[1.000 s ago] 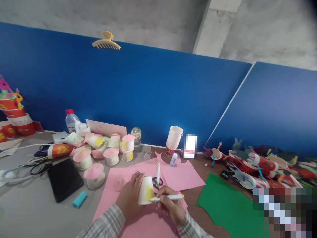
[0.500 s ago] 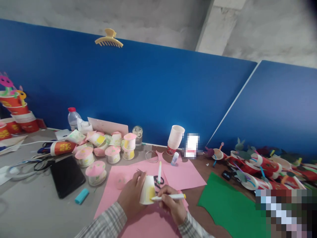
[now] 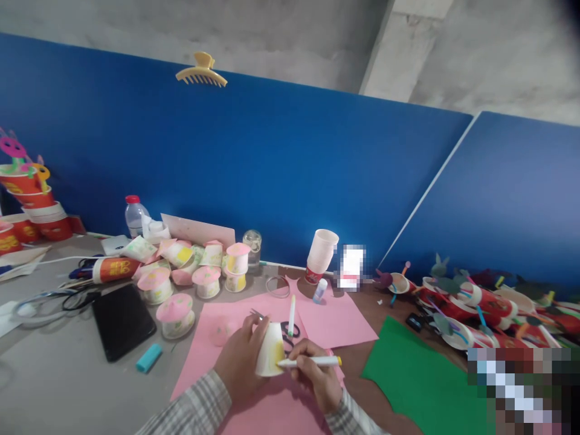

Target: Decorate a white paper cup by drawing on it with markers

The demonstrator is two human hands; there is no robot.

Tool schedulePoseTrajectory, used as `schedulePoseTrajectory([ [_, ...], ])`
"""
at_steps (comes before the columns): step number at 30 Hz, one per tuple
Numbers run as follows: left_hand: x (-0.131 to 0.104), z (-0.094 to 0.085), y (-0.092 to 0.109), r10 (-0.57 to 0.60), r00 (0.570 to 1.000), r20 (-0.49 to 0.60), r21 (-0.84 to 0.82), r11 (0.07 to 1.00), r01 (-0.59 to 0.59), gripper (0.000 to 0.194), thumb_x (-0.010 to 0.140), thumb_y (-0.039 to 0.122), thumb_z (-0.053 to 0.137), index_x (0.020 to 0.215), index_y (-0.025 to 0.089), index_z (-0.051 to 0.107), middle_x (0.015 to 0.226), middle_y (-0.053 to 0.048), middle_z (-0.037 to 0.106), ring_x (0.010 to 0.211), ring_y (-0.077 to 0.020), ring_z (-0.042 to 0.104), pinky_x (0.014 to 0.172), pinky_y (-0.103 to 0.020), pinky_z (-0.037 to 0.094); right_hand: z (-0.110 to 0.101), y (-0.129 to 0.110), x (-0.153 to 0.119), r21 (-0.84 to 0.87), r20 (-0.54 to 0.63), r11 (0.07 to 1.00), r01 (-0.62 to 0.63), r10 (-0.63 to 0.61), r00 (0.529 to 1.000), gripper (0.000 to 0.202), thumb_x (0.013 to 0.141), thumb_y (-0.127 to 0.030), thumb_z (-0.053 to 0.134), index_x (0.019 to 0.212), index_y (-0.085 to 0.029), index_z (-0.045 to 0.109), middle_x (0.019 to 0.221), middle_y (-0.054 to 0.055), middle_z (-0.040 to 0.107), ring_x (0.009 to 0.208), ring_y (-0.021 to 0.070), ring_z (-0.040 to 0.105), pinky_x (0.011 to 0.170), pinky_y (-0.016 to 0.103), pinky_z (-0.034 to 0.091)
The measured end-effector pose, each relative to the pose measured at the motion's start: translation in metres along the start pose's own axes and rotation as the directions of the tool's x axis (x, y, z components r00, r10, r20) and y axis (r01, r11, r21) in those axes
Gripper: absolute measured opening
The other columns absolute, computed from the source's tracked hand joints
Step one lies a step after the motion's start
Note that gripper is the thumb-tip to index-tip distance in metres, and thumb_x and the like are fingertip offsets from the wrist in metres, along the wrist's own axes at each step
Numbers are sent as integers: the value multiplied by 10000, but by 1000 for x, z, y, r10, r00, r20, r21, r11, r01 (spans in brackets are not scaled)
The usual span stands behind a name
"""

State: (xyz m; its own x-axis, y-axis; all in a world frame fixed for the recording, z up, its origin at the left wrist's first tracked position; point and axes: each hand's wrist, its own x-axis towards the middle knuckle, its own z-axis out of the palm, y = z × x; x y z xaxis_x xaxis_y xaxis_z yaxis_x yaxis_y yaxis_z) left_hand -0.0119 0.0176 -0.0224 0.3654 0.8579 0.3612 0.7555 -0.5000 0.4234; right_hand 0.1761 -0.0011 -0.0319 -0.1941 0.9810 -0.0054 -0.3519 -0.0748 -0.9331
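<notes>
My left hand (image 3: 241, 355) is closed around a white paper cup (image 3: 268, 353), tilted above pink paper (image 3: 199, 356). A yellow patch runs down the cup's right side. In my right hand (image 3: 316, 376) is a white marker (image 3: 325, 361) with a yellow end, its tip touching or very close to that patch. Scissors (image 3: 296, 329) with black handles lie behind the cup, partly hidden by it and my left hand. Beside the handles rests a second pale marker (image 3: 291, 315) with a green end.
Decorated cups with pink tops (image 3: 176, 315) cluster at the left, near a black tablet (image 3: 123, 322) and a turquoise marker cap (image 3: 149, 358). A glue stick (image 3: 319, 291) and stacked cups (image 3: 322, 254) stand behind. Green paper (image 3: 417, 374) and red cup crafts (image 3: 492, 302) lie right.
The cup has turned slightly in my left hand, so the yellow patch sits nearer its right edge. The marker tip stays at the patch; the view has shifted a little.
</notes>
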Motion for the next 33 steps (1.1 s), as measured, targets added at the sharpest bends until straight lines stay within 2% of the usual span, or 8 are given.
schedulePoseTrajectory([
  [5, -1, 0, -1, -6, 1000, 17, 3, 1000, 6, 826, 582, 545, 616, 1232, 299, 168, 1144, -53, 393, 936, -247, 518, 745, -389, 484, 5, 4, 3, 70, -21, 991, 114, -113, 993, 174, 639, -342, 666, 696, -178, 667, 480, 15, 653, 306, 104, 476, 329, 172, 361],
  [8, -1, 0, -2, -6, 1000, 18, -11, 1000, 6, 829, 575, 509, 631, 1230, 309, 162, 1151, -44, 387, 974, -250, 500, 767, -382, 477, 5, 7, 4, 65, -24, 989, 136, -135, 991, 184, 649, -347, 658, 728, -181, 669, 512, 25, 662, 326, 112, 492, 344, 178, 372],
  [15, 1, 3, -3, -21, 999, 30, -49, 999, 22, 813, 585, 562, 613, 1222, 323, 169, 1136, -41, 378, 968, -240, 502, 772, -381, 474, 0, 3, 0, 46, -10, 999, 2, -1, 1000, 154, 596, -313, 699, 605, -162, 664, 398, 8, 625, 274, 83, 420, 291, 141, 314],
  [22, -1, 2, -5, -7, 999, 40, -46, 999, 9, 836, 577, 517, 628, 1230, 323, 142, 1158, -37, 365, 980, -241, 493, 792, -382, 464, 5, 6, 5, 96, -31, 988, 124, -121, 992, 188, 635, -347, 667, 717, -179, 673, 509, 25, 668, 306, 99, 481, 330, 171, 362],
  [29, 2, 2, -3, -19, 999, 42, -50, 999, 21, 814, 583, 532, 627, 1221, 319, 168, 1115, -30, 396, 975, -239, 492, 774, -372, 473, -2, 2, -2, -6, 17, 999, -33, 33, 999, 164, 587, -316, 694, 592, -154, 673, 385, 11, 627, 279, 88, 439, 289, 141, 313],
  [33, 2, 2, -2, -19, 999, 48, -45, 999, 21, 824, 583, 527, 628, 1224, 317, 155, 1133, -37, 386, 947, -239, 507, 762, -384, 474, 3, 2, -2, 41, 9, 999, 28, -28, 1000, 158, 616, -324, 675, 650, -170, 667, 444, 14, 655, 269, 93, 460, 297, 158, 332],
])
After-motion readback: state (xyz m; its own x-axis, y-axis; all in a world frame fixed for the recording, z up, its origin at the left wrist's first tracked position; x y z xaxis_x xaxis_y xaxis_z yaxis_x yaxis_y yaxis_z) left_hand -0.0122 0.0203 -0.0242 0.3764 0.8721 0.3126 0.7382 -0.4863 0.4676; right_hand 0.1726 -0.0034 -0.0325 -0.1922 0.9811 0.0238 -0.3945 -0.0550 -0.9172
